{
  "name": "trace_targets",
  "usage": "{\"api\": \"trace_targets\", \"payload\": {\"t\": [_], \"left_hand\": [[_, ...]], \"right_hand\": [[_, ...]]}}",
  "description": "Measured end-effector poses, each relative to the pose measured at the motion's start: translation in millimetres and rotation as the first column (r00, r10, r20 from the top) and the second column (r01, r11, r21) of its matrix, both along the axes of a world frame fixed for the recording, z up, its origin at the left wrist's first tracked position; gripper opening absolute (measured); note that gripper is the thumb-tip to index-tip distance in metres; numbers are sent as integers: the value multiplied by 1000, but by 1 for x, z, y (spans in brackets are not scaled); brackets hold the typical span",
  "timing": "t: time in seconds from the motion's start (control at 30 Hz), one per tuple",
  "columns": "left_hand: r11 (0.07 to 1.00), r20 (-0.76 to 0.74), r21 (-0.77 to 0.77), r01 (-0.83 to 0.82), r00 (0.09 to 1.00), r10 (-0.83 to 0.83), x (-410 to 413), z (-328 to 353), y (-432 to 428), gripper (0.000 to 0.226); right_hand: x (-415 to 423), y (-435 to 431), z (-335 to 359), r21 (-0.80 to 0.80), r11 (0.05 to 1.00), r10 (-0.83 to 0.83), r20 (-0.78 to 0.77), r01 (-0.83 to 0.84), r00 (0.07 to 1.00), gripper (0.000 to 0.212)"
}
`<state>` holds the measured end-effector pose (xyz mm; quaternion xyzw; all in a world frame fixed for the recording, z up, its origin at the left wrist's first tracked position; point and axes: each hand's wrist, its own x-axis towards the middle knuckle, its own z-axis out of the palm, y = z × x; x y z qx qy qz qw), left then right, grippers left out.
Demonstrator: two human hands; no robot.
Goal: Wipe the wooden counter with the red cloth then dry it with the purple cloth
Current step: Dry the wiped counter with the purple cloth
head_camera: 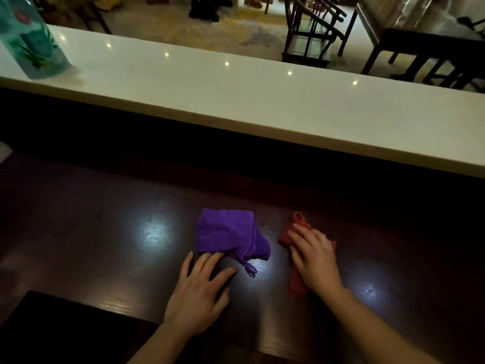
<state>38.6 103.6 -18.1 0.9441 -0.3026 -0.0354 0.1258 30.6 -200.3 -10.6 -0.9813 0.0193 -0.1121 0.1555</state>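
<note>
The dark wooden counter (110,232) runs across the lower half of the view. A crumpled purple cloth (227,233) lies on it near the middle. My left hand (200,290) rests flat on the wood with fingers spread, its fingertips touching the purple cloth's near edge. Right of that lies the red cloth (295,258), folded into a narrow strip. My right hand (313,254) lies palm-down on top of it and covers its middle.
A raised white ledge (236,106) runs behind the counter, with a teal bottle (29,40) at its far left. Dark chairs (312,30) and tables stand beyond. A dark recess (65,327) sits at the counter's near left.
</note>
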Motion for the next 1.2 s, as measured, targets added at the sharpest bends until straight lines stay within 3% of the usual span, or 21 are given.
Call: {"api": "trace_targets", "payload": {"t": [0.1, 0.33, 0.4, 0.47, 0.57, 0.63, 0.7, 0.77, 0.87, 1.03, 1.2], "left_hand": [[1000, 12, 6, -17, 1000, 17, 1, -3, 1, 44], [998, 7, 24, -51, 999, 51, 3, -4, 1, 53], [999, 9, 13, -46, 999, 46, 2, -4, 2, 53], [999, 7, 1, -44, 999, 44, 2, -3, 2, 53], [999, 14, -2, -51, 999, 51, 2, -2, 1, 54], [999, 18, 9, -52, 998, 52, 0, -2, 1, 54], [998, 32, 5, -55, 998, 55, 0, -3, 1, 52], [999, 32, -12, -46, 998, 47, 0, -2, 1, 50], [999, 37, -31, -33, 999, 34, 1, -2, 1, 50], [999, 23, -29, -28, 999, 29, 0, 0, 2, 53], [997, 7, -46, -55, 998, 55, -3, 6, -1, 51]], "right_hand": [[48, -1, 2, 13, 999, -47, 41, 46, 998, 39], [137, 54, 12, 138, 954, 278, -84, -265, 957, 33], [144, 60, 18, 108, 961, 269, -126, -256, 955, 35], [135, 68, 27, -6, 973, 228, -70, -229, 971, 42], [113, 95, 36, -76, 871, 485, -19, -485, 874, 52], [104, 114, 32, -31, 798, 592, -146, -602, 793, 58], [98, 126, 26, 20, 813, 564, -269, -581, 780, 60], [91, 132, 22, 0, 840, 521, -282, -543, 806, 52], [83, 134, 29, -10, 859, 504, -165, -512, 848, 33], [43, 97, 54, 351, 891, 283, 65, -288, 957, 25], [-50, 27, 56, 146, 974, 169, 24, -171, 985, 27]]}}
